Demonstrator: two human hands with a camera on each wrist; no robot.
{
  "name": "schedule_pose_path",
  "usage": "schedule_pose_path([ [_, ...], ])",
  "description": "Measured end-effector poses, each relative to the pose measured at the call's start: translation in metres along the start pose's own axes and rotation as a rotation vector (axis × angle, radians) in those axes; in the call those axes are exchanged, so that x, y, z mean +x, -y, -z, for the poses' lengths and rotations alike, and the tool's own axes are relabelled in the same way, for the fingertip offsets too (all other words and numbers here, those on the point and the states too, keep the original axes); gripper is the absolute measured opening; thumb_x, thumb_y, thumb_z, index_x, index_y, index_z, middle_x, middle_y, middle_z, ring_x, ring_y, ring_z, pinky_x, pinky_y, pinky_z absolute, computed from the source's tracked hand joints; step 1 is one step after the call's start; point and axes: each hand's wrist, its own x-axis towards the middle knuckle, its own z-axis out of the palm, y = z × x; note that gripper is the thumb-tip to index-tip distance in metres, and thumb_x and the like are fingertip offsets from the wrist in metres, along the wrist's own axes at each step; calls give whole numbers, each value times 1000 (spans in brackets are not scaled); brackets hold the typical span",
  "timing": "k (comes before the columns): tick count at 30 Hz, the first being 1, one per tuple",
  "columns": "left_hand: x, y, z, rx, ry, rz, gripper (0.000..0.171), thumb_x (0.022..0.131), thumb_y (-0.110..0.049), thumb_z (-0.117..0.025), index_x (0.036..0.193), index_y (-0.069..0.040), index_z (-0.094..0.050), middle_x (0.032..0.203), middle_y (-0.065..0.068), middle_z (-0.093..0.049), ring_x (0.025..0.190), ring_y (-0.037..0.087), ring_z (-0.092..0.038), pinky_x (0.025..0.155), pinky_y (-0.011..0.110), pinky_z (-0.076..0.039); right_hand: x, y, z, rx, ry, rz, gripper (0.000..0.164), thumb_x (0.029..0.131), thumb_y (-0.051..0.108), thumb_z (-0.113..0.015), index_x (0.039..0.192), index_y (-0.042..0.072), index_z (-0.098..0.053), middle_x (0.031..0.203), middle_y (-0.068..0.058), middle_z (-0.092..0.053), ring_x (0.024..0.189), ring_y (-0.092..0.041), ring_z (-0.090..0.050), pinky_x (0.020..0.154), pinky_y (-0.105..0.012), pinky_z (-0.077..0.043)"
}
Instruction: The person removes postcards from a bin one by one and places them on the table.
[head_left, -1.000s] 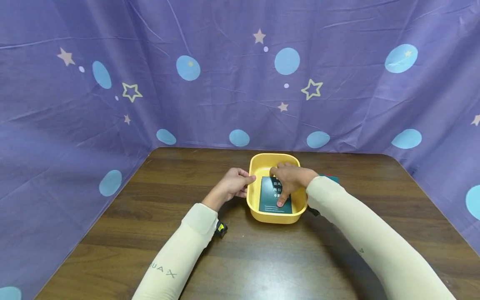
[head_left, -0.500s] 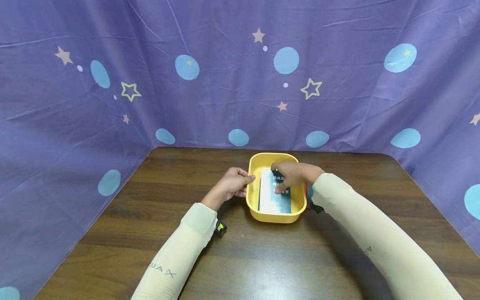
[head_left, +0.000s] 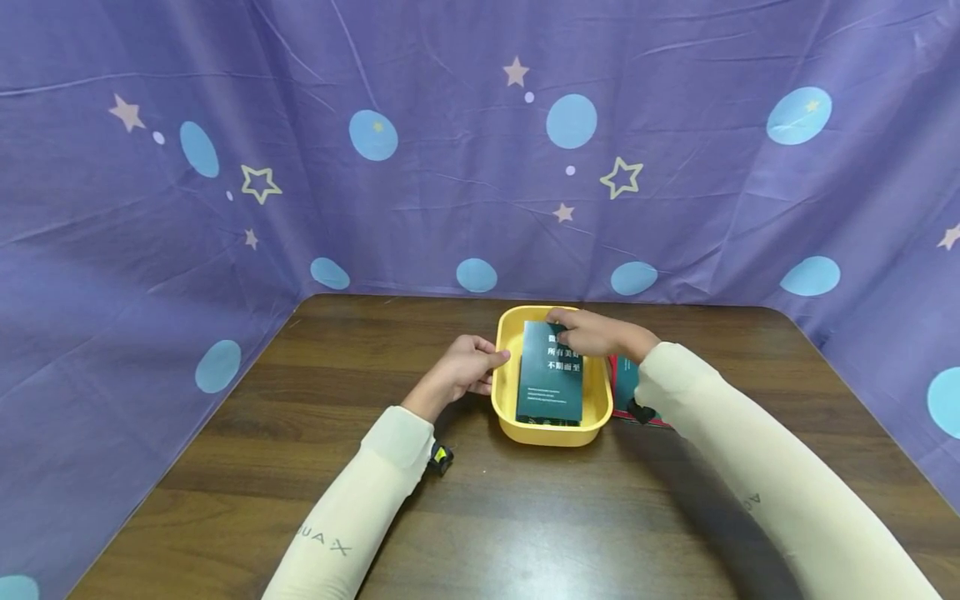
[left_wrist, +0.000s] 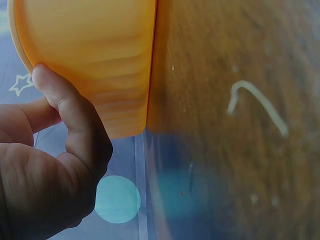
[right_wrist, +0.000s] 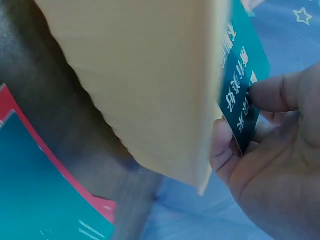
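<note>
A yellow plastic bin (head_left: pixel 552 437) stands on the wooden table. At its left rim, my left hand (head_left: pixel 468 364) pinches the edge between thumb and fingers, and the left wrist view shows the thumb over the bin's rim (left_wrist: pixel 120 55). My right hand (head_left: pixel 596 335) reaches over the right rim and pinches the far right corner of a dark teal card (head_left: pixel 551 387) printed with white Chinese characters. That card (right_wrist: pixel 240 75) looks thin in the right wrist view, with the thumb on its printed face. Its far end is raised; something dark shows beneath its near edge.
Just right of the bin lie teal cards or booklets (head_left: pixel 626 382) with red edges, partly hidden by the right wrist. A purple curtain (head_left: pixel 450 217) with stars and blue dots hangs behind the table (head_left: pixel 480 517).
My right hand has slid from the card's middle to its far right corner, moving away and rightward. The card's far end has risen and shifted away. The left hand and bin have barely moved.
</note>
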Motion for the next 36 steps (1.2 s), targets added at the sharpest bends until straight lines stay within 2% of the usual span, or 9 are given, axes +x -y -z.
schedule_pose_path([
  [3, 3, 4, 0, -11, -13, -8, 30, 95, -16, -65, 110, 2, -46, 81, 12, -58, 53, 13, -55, 48, 25, -57, -5, 2, 10, -4, -28, -3, 26, 104, 10, -36, 127, 13, -47, 120, -8, -52, 107, -25, -48, 90, -39, -45],
  [6, 3, 4, 0, -18, -24, -14, 27, 95, -14, -65, 107, 1, -47, 79, 12, -57, 52, 12, -55, 47, 25, -56, -13, 5, 18, 74, -51, -31, 25, 105, 11, -34, 126, 15, -47, 120, -8, -51, 108, -25, -47, 90, -39, -46],
  [11, 3, 5, -1, -9, -31, -14, 26, 95, -15, -65, 106, 1, -48, 80, 14, -57, 52, 12, -55, 47, 25, -56, -28, 6, 30, 458, -41, -81, 27, 107, 10, -24, 129, 11, -39, 122, -18, -47, 108, -31, -50, 85, -45, -53],
  [13, 3, 5, -1, -8, -31, -13, 26, 95, -15, -65, 106, 1, -48, 81, 15, -57, 51, 12, -55, 46, 25, -56, -32, 5, 37, 476, -47, -58, 28, 107, 9, -22, 130, 8, -38, 122, -20, -46, 108, -32, -51, 85, -45, -54],
  [18, 3, 4, -1, -10, -31, -8, 26, 95, -15, -65, 106, 1, -48, 83, 17, -58, 51, 12, -54, 46, 25, -56, -40, -11, 58, 133, -181, -1, 26, 104, 7, -28, 121, 6, -48, 109, -14, -51, 95, -27, -50, 79, -37, -47],
  [19, 3, 4, -1, -10, -31, -7, 26, 95, -15, -65, 106, 1, -48, 83, 17, -58, 51, 12, -55, 46, 25, -56, -42, -16, 61, 130, -193, -12, 26, 104, 7, -28, 119, 6, -49, 108, -15, -52, 93, -27, -50, 78, -38, -47],
  [20, 3, 4, -1, -10, -30, -7, 26, 95, -15, -65, 107, 1, -48, 83, 17, -58, 51, 12, -54, 47, 25, -56, -43, -21, 64, 70, -221, -13, 27, 103, 6, -28, 116, 6, -51, 105, -14, -52, 90, -27, -49, 75, -38, -46],
  [27, 4, 4, -1, -9, -20, -2, 27, 95, -16, -65, 107, 1, -48, 83, 16, -58, 52, 12, -55, 47, 25, -56, -59, -52, 69, 75, -239, -106, 24, 101, 7, -27, 110, 3, -49, 103, -16, -47, 91, -28, -45, 71, -37, -45],
  [36, 4, 4, 0, -7, -28, -1, 28, 95, -16, -65, 108, 2, -48, 81, 14, -57, 51, 11, -54, 47, 24, -56, -73, -90, 61, 52, -240, -148, 24, 99, 7, -30, 109, 0, -50, 99, -15, -50, 88, -28, -49, 69, -34, -46],
])
